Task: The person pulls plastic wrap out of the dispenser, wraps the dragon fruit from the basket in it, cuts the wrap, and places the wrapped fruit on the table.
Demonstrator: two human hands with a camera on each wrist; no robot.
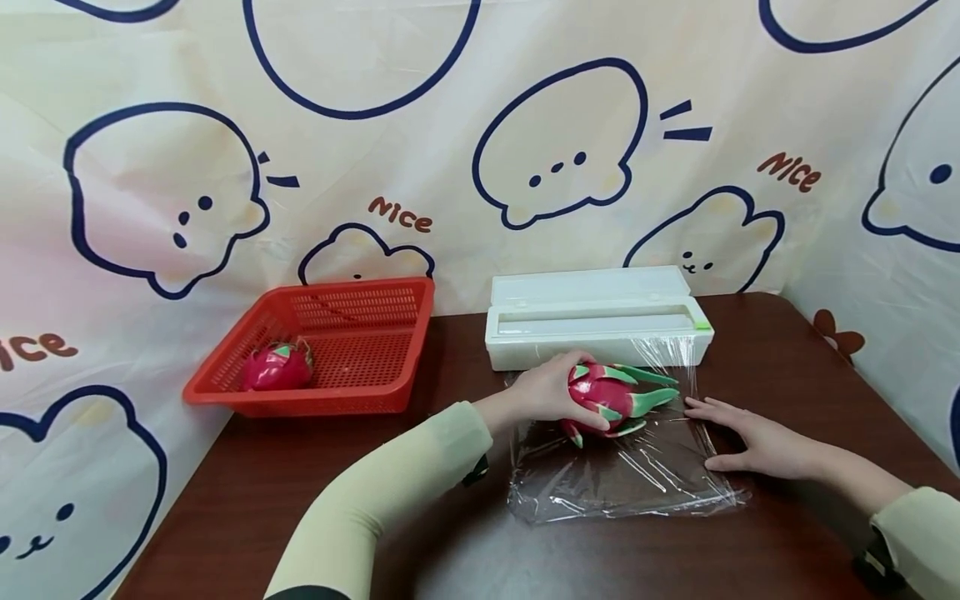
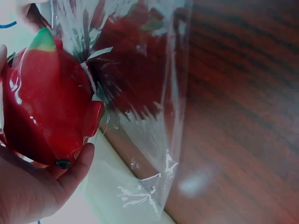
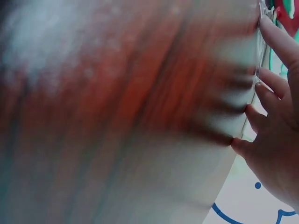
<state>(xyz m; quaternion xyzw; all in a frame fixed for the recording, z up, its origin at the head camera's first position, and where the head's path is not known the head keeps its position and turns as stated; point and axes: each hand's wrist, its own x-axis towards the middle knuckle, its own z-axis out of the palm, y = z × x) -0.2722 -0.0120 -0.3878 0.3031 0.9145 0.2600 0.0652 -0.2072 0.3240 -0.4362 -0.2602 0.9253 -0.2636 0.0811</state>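
A pink dragon fruit (image 1: 603, 393) with green-tipped scales lies on its side on a sheet of clear plastic wrap (image 1: 615, 492). My left hand (image 1: 551, 392) grips its blunt end; in the left wrist view, fingers and thumb curve round the glossy dragon fruit (image 2: 46, 102). The wrap runs back to a white wrap dispenser box (image 1: 592, 352) behind the fruit. With fingers spread, my right hand (image 1: 761, 437) rests at the wrap's right edge. In the right wrist view the fingertips of the right hand (image 3: 275, 121) touch the tabletop beside the wrap.
At the left stands a red plastic basket (image 1: 322, 406) with another dragon fruit (image 1: 276, 368) in it. The dark brown wooden table (image 1: 450, 533) meets a cartoon-printed cloth (image 1: 450, 167) at the back and sides.
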